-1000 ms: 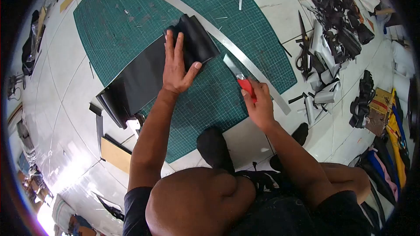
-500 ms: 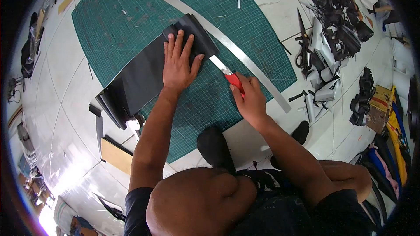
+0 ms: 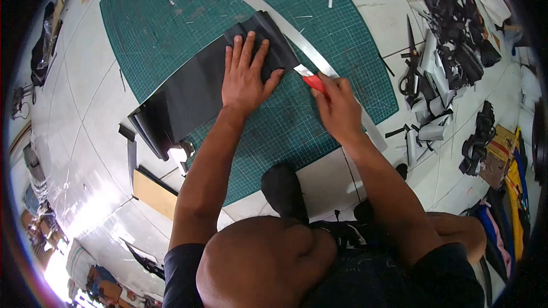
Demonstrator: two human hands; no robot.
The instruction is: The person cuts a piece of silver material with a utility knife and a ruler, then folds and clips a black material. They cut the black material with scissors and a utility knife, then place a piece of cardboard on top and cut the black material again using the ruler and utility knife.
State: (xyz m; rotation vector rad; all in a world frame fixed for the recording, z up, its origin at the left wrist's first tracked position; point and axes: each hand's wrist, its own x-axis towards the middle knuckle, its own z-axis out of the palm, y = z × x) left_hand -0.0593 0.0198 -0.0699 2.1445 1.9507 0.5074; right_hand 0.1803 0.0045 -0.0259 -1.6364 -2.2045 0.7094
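Note:
My left hand [image 3: 246,80] lies with fingers spread on the folded end of a black sheet [image 3: 185,100], pressing it against the green cutting mat [image 3: 262,131]. In my right hand [image 3: 341,108] is a red-handled cutter [image 3: 313,82]. Its wide blade points up and left, with the tip at the lower right corner of the folded black material. A long metal ruler [image 3: 308,51] runs diagonally across the mat, just right of the sheet, and passes beside and partly behind my right hand.
On the tiled floor to the right are black scissors [image 3: 409,74], a heap of black scraps [image 3: 456,40] and white-and-black offcuts [image 3: 432,125]. A tan board [image 3: 154,194] lies at lower left. My dark-covered foot [image 3: 283,191] rests at the mat's near edge.
My right hand has brought the cutter up and closer to the black material, where its blade now reaches the corner. The whole view has shifted a little; my left hand stays on the sheet.

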